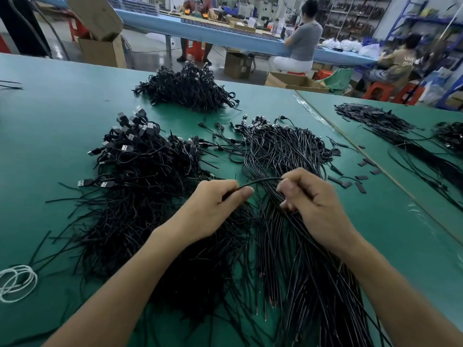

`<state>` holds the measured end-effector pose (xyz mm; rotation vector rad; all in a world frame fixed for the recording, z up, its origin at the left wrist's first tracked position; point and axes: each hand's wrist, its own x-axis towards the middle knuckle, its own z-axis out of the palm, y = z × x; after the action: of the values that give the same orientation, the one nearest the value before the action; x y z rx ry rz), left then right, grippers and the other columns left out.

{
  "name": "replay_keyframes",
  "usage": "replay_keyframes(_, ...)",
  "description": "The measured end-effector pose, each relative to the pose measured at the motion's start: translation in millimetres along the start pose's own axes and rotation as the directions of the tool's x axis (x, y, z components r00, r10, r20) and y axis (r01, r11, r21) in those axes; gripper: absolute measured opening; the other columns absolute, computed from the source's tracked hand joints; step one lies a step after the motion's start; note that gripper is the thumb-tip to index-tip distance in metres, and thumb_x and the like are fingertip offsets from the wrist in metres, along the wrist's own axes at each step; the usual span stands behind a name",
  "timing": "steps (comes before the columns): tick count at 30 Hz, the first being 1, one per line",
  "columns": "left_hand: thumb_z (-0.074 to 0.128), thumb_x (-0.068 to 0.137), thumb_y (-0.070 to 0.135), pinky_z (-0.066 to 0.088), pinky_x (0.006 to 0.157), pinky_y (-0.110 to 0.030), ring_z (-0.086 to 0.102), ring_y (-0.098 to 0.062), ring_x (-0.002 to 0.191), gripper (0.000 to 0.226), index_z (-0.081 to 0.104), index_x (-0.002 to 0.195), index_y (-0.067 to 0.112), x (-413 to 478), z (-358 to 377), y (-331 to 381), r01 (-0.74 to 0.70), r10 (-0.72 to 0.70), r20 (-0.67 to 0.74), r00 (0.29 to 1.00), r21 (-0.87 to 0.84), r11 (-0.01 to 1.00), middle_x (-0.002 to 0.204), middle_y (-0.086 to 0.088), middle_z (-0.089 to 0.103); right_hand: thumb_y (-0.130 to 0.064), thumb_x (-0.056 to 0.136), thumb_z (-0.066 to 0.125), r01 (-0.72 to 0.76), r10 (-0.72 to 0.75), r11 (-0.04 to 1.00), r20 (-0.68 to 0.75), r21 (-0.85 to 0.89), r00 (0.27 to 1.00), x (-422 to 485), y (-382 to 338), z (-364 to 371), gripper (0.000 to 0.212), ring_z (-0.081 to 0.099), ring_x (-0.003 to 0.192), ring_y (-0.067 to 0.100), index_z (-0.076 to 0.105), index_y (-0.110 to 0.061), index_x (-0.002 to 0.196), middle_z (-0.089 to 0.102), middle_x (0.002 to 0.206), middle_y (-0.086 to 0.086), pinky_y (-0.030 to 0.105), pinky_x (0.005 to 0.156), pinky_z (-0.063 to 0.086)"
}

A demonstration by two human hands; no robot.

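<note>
The left hand [220,204] is pinching one end of a single black cable [263,180] between thumb and curled fingers, and the right hand [309,199] is gripping the other end with its fingers curled in. The cable is arching between them, just above the long-cable bundle [275,151] that is lying on the green counter [50,126]. Left of that bundle a USB-plug heap [140,156] is sprawling. Beyond the bundle a tangled pile [190,88] is sitting, and right of it small black sleeves [350,182] are lying scattered.
</note>
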<state>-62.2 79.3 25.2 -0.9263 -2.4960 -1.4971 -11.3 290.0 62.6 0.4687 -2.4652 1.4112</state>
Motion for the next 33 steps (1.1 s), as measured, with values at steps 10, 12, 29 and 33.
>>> replay_keyframes(10,0.029,0.103,0.051,0.026,0.041,-0.017,0.024,-0.008,0.043,0.056,0.051,0.061,0.022,-7.1,-1.0,40.0,0.252,0.019,0.350,0.937,-0.711,0.657,0.052,0.010,0.031,-0.028,0.101,0.053,-0.271,0.266,0.963,0.158,0.012,0.951,7.2,-4.3,21.4,0.025,0.036,0.052,0.008,0.069,-0.022,0.084,0.046,0.060,-0.006,0.023,0.050,0.030)
replay_keyframes(12,0.035,0.102,0.050,0.030,0.039,-0.017,0.030,-0.008,0.044,0.053,0.061,0.068,0.019,-6.0,-0.1,38.6,0.234,-0.042,0.251,0.967,-0.813,0.533,0.054,0.006,0.034,-0.030,0.101,0.054,-0.232,0.255,0.967,0.310,-0.109,0.916,1.2,-8.7,31.5,0.024,0.037,0.052,0.011,0.069,-0.023,0.083,0.046,0.060,-0.005,0.032,0.050,0.032)
replay_keyframes(29,0.027,0.102,0.055,0.031,0.044,-0.013,0.032,-0.008,0.038,0.067,0.061,0.060,0.016,-12.6,4.3,40.4,0.277,-0.099,0.322,0.941,-0.570,0.774,0.042,0.010,0.033,-0.043,0.074,0.076,0.050,-0.053,0.998,-0.074,-0.045,0.996,19.5,-40.9,-0.1,0.019,0.054,0.058,0.021,0.075,-0.025,0.078,0.068,0.071,0.001,0.031,0.053,0.047)
replay_keyframes(33,0.022,0.095,0.068,0.026,0.042,-0.015,0.027,-0.007,0.039,0.072,0.054,0.054,0.019,-13.5,-2.3,51.6,0.361,-0.064,0.432,0.900,-0.655,0.664,0.045,0.009,0.027,-0.038,0.085,0.067,-0.060,0.061,0.982,0.002,0.181,0.998,20.4,-33.0,21.3,0.022,0.058,0.061,0.011,0.075,-0.018,0.084,0.067,0.067,0.004,0.032,0.055,0.051)
